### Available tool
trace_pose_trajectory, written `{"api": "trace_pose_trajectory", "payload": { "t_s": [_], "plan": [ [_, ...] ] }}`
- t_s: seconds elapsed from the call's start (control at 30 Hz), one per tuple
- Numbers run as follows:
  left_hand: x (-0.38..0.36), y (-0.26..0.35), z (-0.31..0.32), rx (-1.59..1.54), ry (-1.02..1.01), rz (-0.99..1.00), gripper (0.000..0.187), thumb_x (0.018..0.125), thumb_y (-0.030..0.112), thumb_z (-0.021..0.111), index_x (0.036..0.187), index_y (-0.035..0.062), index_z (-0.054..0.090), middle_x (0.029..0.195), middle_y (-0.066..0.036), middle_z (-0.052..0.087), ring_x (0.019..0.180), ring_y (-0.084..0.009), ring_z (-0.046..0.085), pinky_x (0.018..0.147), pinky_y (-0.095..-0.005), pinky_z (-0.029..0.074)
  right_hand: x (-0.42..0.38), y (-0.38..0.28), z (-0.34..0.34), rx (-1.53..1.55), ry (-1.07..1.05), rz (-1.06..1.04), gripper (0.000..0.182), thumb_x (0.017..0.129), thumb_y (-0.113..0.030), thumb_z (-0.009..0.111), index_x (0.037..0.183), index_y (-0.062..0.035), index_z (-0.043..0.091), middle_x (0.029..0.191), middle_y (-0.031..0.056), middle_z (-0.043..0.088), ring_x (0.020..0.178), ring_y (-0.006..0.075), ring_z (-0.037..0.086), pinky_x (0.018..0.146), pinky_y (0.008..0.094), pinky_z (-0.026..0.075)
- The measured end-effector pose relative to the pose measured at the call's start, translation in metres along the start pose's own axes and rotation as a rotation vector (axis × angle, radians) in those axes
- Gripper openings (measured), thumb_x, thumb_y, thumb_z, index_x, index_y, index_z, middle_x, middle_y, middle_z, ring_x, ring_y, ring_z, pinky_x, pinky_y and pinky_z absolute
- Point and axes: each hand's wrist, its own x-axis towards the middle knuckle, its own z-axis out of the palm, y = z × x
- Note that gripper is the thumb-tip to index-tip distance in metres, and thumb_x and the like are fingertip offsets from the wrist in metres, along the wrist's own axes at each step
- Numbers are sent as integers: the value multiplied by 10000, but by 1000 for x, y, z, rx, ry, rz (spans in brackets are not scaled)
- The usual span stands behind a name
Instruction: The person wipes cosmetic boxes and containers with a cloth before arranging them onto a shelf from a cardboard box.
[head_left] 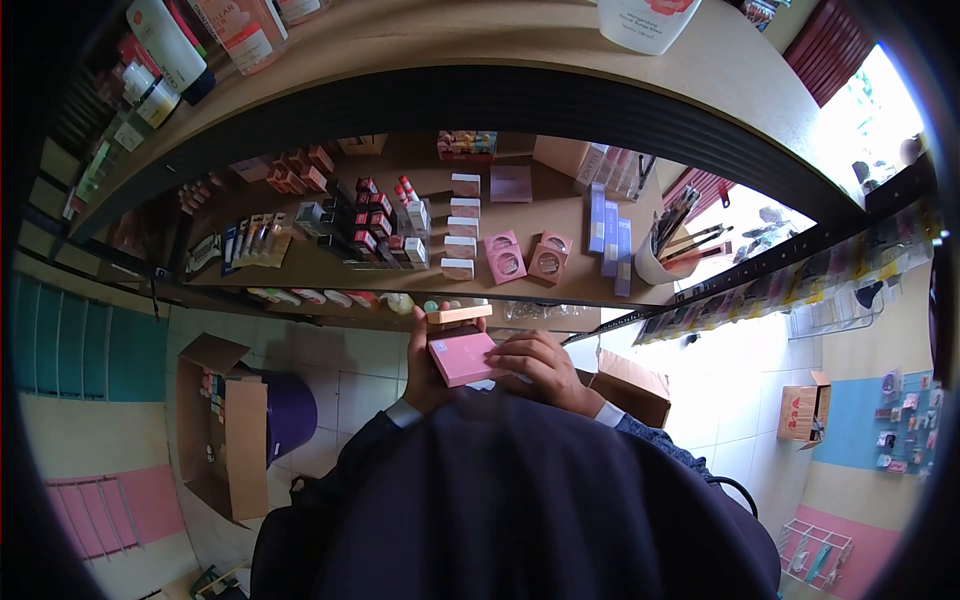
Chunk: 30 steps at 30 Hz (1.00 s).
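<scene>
In front of my body, my left hand is wrapped round a flat pink box, the thumb along its left side. My right hand has its curled fingers on the box's right edge. Just beyond the pink box is a flat peach-coloured box, overlapping the fingertips of my left hand in this view. On the shelf ahead lie two pink compacts with clear windows, one beside the other. A row of small white-and-brown boxes stands left of them.
The brown shelf also carries lipsticks, purple boxes and a cup of brushes. An upper shelf with bottles overhangs it. An open cardboard box and a purple bin stand on the floor at left.
</scene>
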Motion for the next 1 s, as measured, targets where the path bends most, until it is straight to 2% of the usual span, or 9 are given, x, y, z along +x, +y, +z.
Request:
{"api": "trace_pose_trajectory", "payload": {
  "t_s": [0.07,0.17,0.2,0.27,0.57,0.63,0.83,0.93,1.0],
  "plan": [
    [-3,2,0,30,40,3,539,805,594,463,1111,153,510,1151,-162,492,1049,-289,495,851,-456,436,3,3,-10,-40,25,-13,290,646,-59,718,909,-65,596,888,47,588,810,224,570,673,308,466],
    [-8,9,-9,121,-138,-38,521,798,590,481,1111,176,528,1104,-146,529,994,-265,523,859,-439,431,15,26,-27,-228,306,92,283,602,-26,727,840,-46,577,804,67,591,693,236,555,585,318,453],
    [-10,8,-8,94,-94,-28,514,796,589,485,1107,182,533,1083,-147,538,970,-266,532,854,-435,434,24,35,-37,-320,333,101,262,599,-21,728,815,-43,581,771,72,576,667,235,541,578,321,451],
    [-15,6,-2,30,14,-12,517,798,593,479,1115,188,532,1049,-157,545,924,-288,542,822,-429,446,39,61,-53,-596,237,67,184,650,-90,686,796,-62,577,756,65,533,694,235,529,597,348,452],
    [-27,14,-16,72,-16,12,534,788,624,460,1135,224,521,1035,-203,521,847,-357,552,748,-437,466,69,182,-21,-783,17,160,256,659,-113,628,907,-62,589,884,84,550,828,243,532,705,353,471],
    [-31,19,-21,126,-202,-57,483,804,594,464,1135,246,520,1093,-160,505,939,-316,520,829,-453,436,70,183,-15,-780,-23,202,274,676,-119,621,943,-61,592,918,92,558,871,255,534,731,347,474],
    [-37,21,-23,64,-91,-11,490,805,595,464,1143,244,511,1073,-166,513,893,-333,533,797,-457,452,70,185,-23,-485,-14,403,217,697,-81,637,906,-42,601,940,133,590,859,311,574,735,361,482],
    [-37,22,-22,64,-94,-8,491,808,590,464,1147,238,508,1079,-164,512,898,-330,532,793,-458,455,74,196,-47,-381,206,495,209,698,-64,639,902,-30,610,811,171,616,790,318,598,725,383,481],
    [-37,22,-22,67,-100,-13,492,810,587,464,1149,233,507,1085,-163,509,901,-327,532,792,-458,457,77,200,-54,-367,99,482,238,695,-63,639,928,-26,607,816,178,615,793,321,597,726,383,480]
  ]
}}
